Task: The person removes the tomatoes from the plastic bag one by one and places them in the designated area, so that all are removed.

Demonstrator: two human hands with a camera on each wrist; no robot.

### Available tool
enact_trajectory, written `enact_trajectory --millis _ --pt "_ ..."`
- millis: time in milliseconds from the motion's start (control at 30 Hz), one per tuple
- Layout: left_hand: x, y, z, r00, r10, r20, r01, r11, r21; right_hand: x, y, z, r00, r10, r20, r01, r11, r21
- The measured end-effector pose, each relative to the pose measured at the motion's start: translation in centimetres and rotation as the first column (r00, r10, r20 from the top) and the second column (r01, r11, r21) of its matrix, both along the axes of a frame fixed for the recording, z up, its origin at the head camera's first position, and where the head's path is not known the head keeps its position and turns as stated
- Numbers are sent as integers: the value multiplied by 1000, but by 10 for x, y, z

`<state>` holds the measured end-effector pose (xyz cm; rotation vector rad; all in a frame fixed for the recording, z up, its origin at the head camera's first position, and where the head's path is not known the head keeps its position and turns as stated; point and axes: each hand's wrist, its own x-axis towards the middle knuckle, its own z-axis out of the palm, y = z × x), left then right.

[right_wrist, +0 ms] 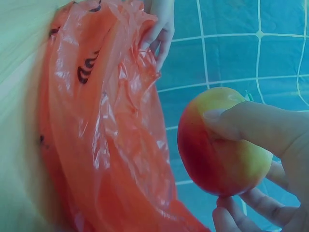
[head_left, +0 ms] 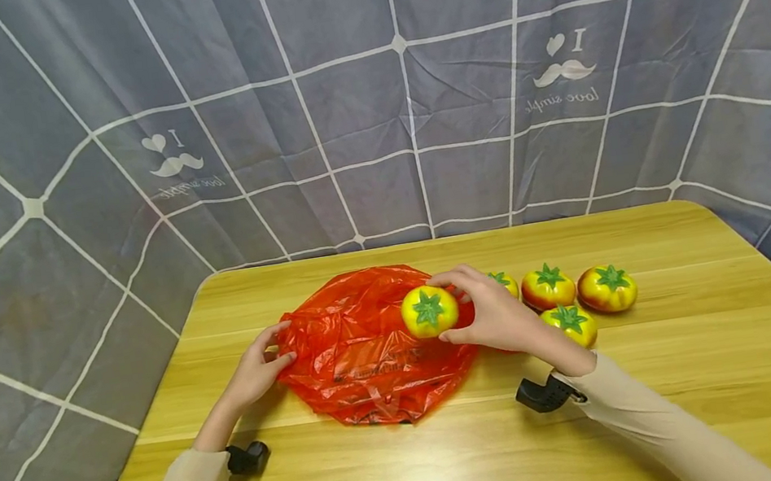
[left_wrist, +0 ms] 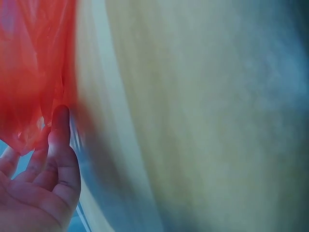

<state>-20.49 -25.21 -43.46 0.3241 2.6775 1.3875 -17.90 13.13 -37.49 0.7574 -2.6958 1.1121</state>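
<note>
A red plastic bag (head_left: 372,357) lies crumpled on the table, dark print on its side. At its left edge my left hand (head_left: 257,371) holds the plastic between fingers and thumb; the left wrist view shows the fingertips against the red film (left_wrist: 34,72). Over the bag's right part, my right hand (head_left: 495,314) grips a glossy, tomato-like fruit (head_left: 429,311), yellow and red with a green leafy cap. In the right wrist view the thumb presses the side of this fruit (right_wrist: 217,150), with fingers beneath it. Whether anything lies inside the bag cannot be told.
Right of the bag sit more such fruits: one at the back (head_left: 547,286), one farther right (head_left: 608,289), one in front (head_left: 570,325), and another partly behind my right hand (head_left: 504,283). The wooden table (head_left: 418,474) ends at a grey checked curtain (head_left: 353,113).
</note>
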Motion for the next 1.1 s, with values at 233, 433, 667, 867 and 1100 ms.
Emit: enact_trajectory --millis 233,433,667,867,1100 --pt "1 -2 0 1000 3 2 -3 1000 -4 2 17 6 999 -33 -7 33 999 1" --pt "1 -2 1 1000 6 10 -6 1000 -5 3 34 10 998 -60 -33 61 998 2" --pt "2 -1 3 1000 -2 12 2 1000 -14 9 52 11 996 -81 -26 82 996 32" --pt "1 0 3 1000 -2 8 2 1000 -20 14 68 9 994 -98 -46 100 994 39" --pt "0 -1 2 1000 -1 -2 1 999 -33 20 86 9 988 -129 -89 134 990 52"
